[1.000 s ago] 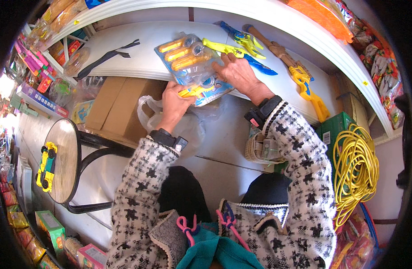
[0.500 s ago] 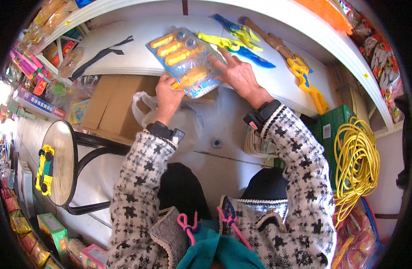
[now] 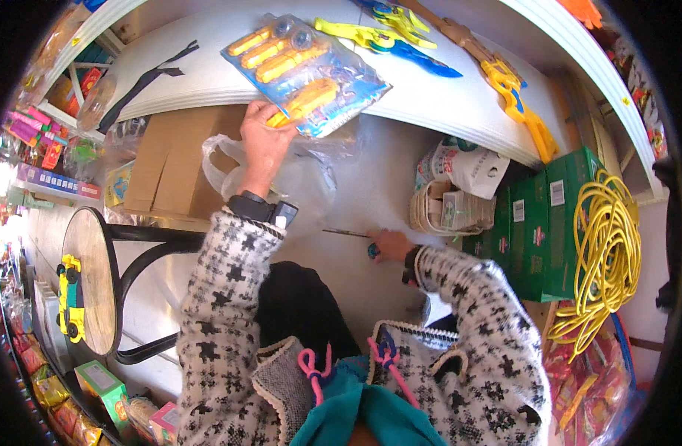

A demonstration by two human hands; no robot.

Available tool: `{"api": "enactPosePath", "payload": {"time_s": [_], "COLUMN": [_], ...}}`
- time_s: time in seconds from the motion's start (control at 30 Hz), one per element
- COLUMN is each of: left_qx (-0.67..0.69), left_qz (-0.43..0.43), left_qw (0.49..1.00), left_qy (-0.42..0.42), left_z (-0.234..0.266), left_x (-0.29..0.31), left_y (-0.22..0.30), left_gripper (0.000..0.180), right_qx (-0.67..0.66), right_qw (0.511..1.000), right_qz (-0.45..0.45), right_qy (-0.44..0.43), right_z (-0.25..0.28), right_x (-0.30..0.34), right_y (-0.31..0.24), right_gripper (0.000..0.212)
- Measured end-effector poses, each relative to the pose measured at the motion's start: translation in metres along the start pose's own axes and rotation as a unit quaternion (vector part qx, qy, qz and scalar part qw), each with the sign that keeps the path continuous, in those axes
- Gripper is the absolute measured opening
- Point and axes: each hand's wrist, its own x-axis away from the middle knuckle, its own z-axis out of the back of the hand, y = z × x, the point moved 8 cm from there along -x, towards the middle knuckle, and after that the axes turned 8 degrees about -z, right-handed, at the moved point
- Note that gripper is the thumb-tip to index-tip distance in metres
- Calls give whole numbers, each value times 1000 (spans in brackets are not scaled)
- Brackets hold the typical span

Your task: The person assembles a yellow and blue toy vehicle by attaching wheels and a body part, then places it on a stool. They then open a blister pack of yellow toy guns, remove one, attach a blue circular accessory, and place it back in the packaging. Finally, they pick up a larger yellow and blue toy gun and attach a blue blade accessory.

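My left hand [image 3: 265, 141] pinches the lower left edge of a clear plastic toy packet [image 3: 348, 93] with a blue card and several orange-yellow pieces inside. The packet rests tilted at the front edge of the white shelf [image 3: 207, 85]. Down at the floor, my right hand [image 3: 392, 245] has its fingers closed around a small round dark-blue piece [image 3: 373, 250]. What exactly the piece is cannot be made out. On the shelf behind the packet lie a yellow-and-blue plastic toy [image 3: 423, 61] and a long brown-and-yellow toy [image 3: 513, 100].
A black strap [image 3: 151, 80] lies on the shelf's left. Below stand a cardboard box [image 3: 174, 160], a white plastic bag [image 3: 226, 160] and a woven basket [image 3: 430, 212]. Right are green boxes [image 3: 556, 245] and coiled yellow cable [image 3: 608, 253]; left, a round stool [image 3: 96, 286] bears a toy car [image 3: 71, 297].
My right hand has let go of the packet and dropped to the small round piece on the floor. My left hand still grips the packet, which has shifted slightly left.
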Motion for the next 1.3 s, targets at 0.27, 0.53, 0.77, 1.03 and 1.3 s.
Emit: {"api": "enactPosePath", "payload": {"time_s": [0.27, 0.53, 0.77, 1.03, 1.3], "left_qx": [55, 17, 50, -44, -90], "left_qz": [18, 23, 48, -16, -21], "left_qw": [997, 998, 996, 999, 992], "left_qy": [41, 49, 50, -10, -82], "left_z": [1, 3, 2, 3, -2], "left_x": [5, 4, 4, 0, -13], "left_y": [-2, -4, -11, -3, -1], "left_gripper": [32, 33, 34, 35, 41], "right_qx": [-30, -185, -257, -282, -212], "right_qw": [995, 875, 827, 854, 789], "right_qz": [45, 139, 172, 134, 178], "right_qy": [80, 426, 470, 416, 548], "right_z": [-41, 220, 314, 297, 327], "right_x": [0, 53, 69, 48, 64], "right_y": [-31, -68, -86, -82, -83], "right_gripper": [60, 59, 61, 62, 65]}}
